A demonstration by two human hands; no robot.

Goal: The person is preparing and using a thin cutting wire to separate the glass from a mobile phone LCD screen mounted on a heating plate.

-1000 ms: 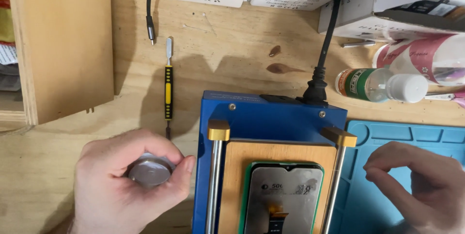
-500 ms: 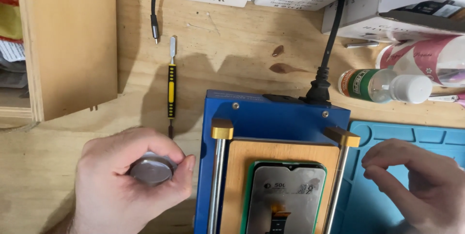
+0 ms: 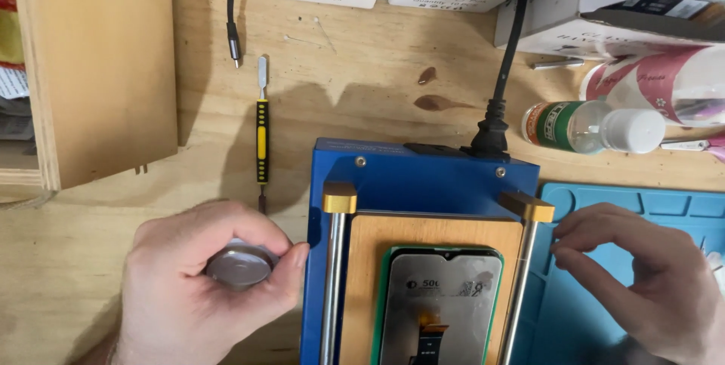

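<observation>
The left hand (image 3: 200, 289) grips a round silver spool (image 3: 239, 267) at lower left. The right hand (image 3: 642, 274) pinches its fingertips beside the blue heating machine (image 3: 423, 184); whether it holds anything, I cannot tell. The next move needs steady hands.

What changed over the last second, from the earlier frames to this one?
Very little. The left hand keeps its grip on the small round metal spool beside the blue machine, and the right hand stays pinched next to the right rail. The phone screen, spudger and bottle have not moved.
</observation>
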